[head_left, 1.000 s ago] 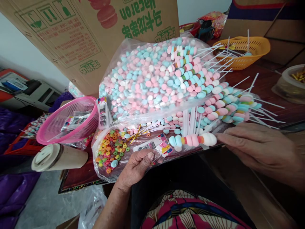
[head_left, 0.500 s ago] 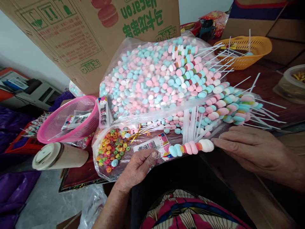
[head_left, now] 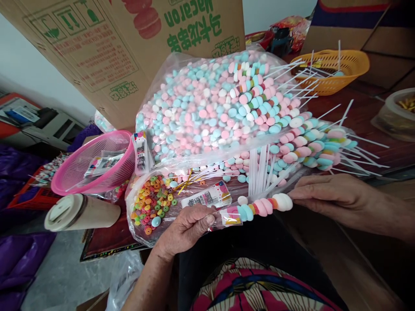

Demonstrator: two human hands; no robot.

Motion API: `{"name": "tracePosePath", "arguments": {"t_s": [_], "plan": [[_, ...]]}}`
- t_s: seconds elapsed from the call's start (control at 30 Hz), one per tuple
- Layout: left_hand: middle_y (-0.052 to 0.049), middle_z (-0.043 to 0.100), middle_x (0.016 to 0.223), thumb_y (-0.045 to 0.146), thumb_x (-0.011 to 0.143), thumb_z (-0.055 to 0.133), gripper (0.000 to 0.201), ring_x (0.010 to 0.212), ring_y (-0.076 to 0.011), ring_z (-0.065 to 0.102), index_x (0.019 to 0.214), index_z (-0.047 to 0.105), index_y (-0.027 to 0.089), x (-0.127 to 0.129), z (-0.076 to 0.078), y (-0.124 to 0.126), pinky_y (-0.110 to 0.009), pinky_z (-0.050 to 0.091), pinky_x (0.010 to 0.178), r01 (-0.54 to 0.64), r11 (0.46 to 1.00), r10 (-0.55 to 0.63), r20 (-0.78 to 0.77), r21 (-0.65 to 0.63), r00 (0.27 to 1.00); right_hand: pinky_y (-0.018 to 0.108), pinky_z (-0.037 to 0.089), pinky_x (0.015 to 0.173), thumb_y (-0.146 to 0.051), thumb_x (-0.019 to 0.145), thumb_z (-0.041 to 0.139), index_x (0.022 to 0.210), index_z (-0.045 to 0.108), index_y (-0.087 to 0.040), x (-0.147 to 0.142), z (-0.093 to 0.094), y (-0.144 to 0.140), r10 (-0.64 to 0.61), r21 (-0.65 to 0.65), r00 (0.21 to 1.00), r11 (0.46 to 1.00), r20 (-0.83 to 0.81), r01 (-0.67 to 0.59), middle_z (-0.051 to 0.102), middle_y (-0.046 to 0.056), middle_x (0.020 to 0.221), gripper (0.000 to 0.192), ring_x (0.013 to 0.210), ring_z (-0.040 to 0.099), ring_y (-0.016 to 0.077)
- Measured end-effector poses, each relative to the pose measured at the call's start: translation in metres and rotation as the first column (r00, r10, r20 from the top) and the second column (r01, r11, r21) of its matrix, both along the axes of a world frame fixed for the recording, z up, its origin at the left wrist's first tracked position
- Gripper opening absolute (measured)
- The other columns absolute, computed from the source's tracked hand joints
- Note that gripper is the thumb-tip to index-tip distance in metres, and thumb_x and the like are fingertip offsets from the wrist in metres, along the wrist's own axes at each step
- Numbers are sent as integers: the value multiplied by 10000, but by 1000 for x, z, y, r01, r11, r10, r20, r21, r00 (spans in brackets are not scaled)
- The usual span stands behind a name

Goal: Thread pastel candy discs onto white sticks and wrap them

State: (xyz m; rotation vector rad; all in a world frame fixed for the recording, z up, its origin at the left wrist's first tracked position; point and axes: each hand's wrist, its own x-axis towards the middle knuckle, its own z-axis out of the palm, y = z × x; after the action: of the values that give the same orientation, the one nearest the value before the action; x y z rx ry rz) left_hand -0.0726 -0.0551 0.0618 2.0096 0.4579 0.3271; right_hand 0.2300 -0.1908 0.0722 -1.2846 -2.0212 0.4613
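Note:
A marshmallow skewer [head_left: 264,207] of blue, pink and white pieces with ring candies between them lies across the front. My right hand [head_left: 337,201] pinches it at the white end; the stick there is hidden by my fingers. My left hand [head_left: 186,229] grips a small clear printed wrapper [head_left: 231,216] between thumb and fingers. The wrapper's mouth reaches the blue end of the skewer. Just behind lie a stack of printed wrappers [head_left: 207,196] and a bundle of white sticks [head_left: 257,170]. Coloured ring candies [head_left: 155,196] are heaped beyond my left hand.
A big clear bag of marshmallows [head_left: 194,108] fills the middle, with finished skewers [head_left: 259,97] on its right. Around it stand a pink basket [head_left: 94,185], a lidded cup [head_left: 87,211], a yellow basket [head_left: 353,65], a plastic tub [head_left: 395,114] and a large carton [head_left: 106,47].
My left hand has brought the wrapper to the skewer's blue end, which now sits at its mouth. The skewer has tilted, its blue end lower. My right hand has barely moved.

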Motion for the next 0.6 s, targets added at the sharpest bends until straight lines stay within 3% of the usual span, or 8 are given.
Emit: {"name": "tracePosePath", "arguments": {"t_s": [0.07, 0.13, 0.27, 0.33, 0.47, 0.6], "plan": [[-7, 511, 628, 363, 909, 420, 345, 581, -97, 428, 754, 622, 130, 2, 2, 1, -205, 367, 551, 16, 1000, -16, -23, 10, 1000, 198, 501, 660, -130, 869, 488, 1016, 638, -236, 2, 3, 2, 48, -62, 999, 997, 6, -48, 671, 35, 844, 235, 785, 637, 108], [-10, 536, 651, 338, 918, 406, 342, 603, -98, 454, 769, 626, 123, 5, 5, 1, -202, 379, 576, 45, 999, -45, -52, 2, 998, 214, 499, 656, -149, 884, 467, 1014, 638, -215, 4, 6, 4, 47, -44, 996, 998, 69, -44, 667, 48, 844, 224, 785, 629, 117], [-39, 616, 752, 278, 927, 391, 311, 711, -119, 538, 829, 637, 114, 11, 9, 3, -216, 412, 680, 125, 991, -129, -80, -53, 988, 275, 456, 566, -129, 882, 406, 921, 649, -171, 4, 13, 9, -113, 210, 924, 977, 366, 36, 654, 96, 804, 250, 719, 600, 169], [-35, 609, 752, 284, 931, 382, 316, 717, -119, 532, 824, 627, 116, 13, 10, 5, -221, 409, 692, 104, 992, -110, -97, -68, 989, 294, 441, 566, -120, 876, 397, 913, 640, -174, 3, 17, 12, -128, 256, 897, 966, 424, 16, 646, 100, 801, 252, 720, 588, 182], [10, 491, 670, 301, 940, 357, 329, 648, -96, 439, 727, 551, 140, 15, 8, 7, -210, 369, 636, 3, 1000, -4, -140, -3, 990, 262, 445, 581, -124, 888, 407, 959, 598, -185, 3, 19, 14, -43, 180, 940, 983, 337, -19, 624, 62, 761, 212, 693, 569, 143], [27, 426, 636, 272, 940, 356, 311, 616, -90, 392, 679, 481, 156, 13, 8, 5, -206, 336, 605, -11, 989, 33, -149, 148, 988, 237, 456, 594, -118, 889, 426, 952, 590, -178, 2, 15, 15, -34, 128, 961, 992, 275, -2, 629, 54, 760, 185, 701, 577, 125]]}}
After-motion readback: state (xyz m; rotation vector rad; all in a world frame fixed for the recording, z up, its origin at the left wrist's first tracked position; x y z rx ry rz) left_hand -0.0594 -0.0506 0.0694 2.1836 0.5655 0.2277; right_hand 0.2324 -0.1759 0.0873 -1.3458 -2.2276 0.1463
